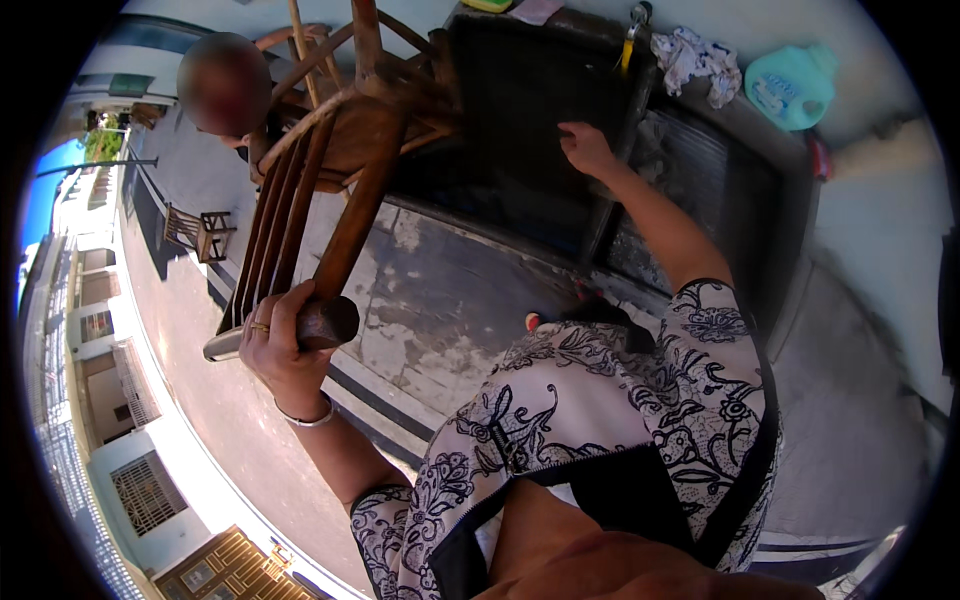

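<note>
A brown wooden chair (355, 225) with a slatted back is tilted at the left, its legs reaching up over the edge of a dark sink basin (500, 90). My left hand (285, 330) is wrapped round the end of the chair's top rail. Over the basin my right hand (585, 148) is held out with its fingers apart, touching nothing that I can make out. Another person (250, 120) is behind the chair, with an arm reaching to its upper part. To the right of my right hand is a wet second basin (690, 190) with a ribbed surface.
A tap (640, 18) stands at the sink's back edge, beside a crumpled patterned cloth (695, 65) and a turquoise jug (790, 88). A smaller wooden chair (200, 230) stands on the paving farther left. Grey stained concrete (430, 300) lies before the sink.
</note>
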Available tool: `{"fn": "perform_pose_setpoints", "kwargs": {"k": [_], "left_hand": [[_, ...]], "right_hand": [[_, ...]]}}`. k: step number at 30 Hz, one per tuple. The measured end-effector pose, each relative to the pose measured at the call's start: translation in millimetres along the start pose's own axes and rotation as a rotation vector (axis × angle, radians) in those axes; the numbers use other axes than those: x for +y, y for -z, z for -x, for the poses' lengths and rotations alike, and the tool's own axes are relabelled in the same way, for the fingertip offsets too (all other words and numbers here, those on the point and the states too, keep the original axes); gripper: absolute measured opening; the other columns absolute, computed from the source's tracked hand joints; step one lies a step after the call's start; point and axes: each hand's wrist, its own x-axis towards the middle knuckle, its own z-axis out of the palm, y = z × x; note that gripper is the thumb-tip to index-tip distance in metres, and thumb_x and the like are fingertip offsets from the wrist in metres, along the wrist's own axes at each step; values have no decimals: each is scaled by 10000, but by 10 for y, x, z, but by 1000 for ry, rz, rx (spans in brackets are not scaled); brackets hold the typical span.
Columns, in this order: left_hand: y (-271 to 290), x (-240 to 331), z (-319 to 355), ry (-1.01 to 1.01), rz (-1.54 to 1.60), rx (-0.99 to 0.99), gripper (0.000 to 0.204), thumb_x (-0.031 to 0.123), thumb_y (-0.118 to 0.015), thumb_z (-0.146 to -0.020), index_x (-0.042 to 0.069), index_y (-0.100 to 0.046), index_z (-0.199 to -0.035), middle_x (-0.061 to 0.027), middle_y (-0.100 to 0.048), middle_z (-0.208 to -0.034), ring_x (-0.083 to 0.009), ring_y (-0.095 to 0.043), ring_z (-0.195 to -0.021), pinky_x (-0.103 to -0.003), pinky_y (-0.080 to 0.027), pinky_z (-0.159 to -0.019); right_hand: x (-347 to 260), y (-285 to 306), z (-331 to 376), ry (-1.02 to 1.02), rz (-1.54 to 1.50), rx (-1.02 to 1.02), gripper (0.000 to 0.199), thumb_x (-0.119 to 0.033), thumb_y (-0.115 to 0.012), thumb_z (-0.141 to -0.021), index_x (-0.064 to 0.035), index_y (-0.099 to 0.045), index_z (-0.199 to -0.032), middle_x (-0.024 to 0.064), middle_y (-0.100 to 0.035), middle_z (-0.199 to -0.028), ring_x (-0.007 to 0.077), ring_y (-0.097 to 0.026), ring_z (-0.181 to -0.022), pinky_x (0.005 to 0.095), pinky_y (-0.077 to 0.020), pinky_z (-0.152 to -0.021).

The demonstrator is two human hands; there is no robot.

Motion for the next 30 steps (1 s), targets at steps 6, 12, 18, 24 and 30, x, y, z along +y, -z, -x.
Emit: {"fn": "perform_pose_setpoints", "kwargs": {"k": [6,12,18,24,30], "left_hand": [[-21,12,-39,-23,-13,40,423,508,-706,-737,123,-666,-909,-41,-626,-732,-259,-628,-668,-357,-490,-611],[-24,27,-33,-77,-19,77,334,397,-733,-755,105,-661,-901,-42,-628,-718,-237,-625,-635,-337,-482,-564],[6,-14,-47,-1,-9,95,309,347,-744,-657,124,-657,-852,-44,-603,-703,-252,-615,-646,-354,-479,-596],[-6,182,-216,17,-12,73,321,329,-756,-572,151,-636,-811,-11,-573,-678,-211,-610,-648,-335,-474,-605],[-29,107,-104,-21,-1,120,355,397,-762,-619,133,-650,-829,-25,-579,-671,-221,-602,-615,-331,-467,-569]], "right_hand": [[563,646,296,-277,-565,444,263,-49,-536,-885,-62,-630,-1129,110,-661,-1028,191,-686,-807,280,-538,-679],[1530,1127,1052,-498,217,461,417,-195,-596,-797,-33,-590,-1181,215,-633,-1102,384,-608,-1020,419,-487,-864],[1922,823,1762,-472,315,-59,797,-236,-696,-705,-61,-367,-1409,230,-375,-1413,416,-410,-1261,462,-392,-1014],[2391,820,1833,-575,458,116,578,-107,-597,-812,-64,-415,-1359,228,-503,-1281,396,-478,-1191,464,-422,-977],[1890,1590,1545,-317,166,655,525,-80,-609,-809,-42,-483,-1318,219,-547,-1257,360,-531,-1149,400,-407,-976]]}}
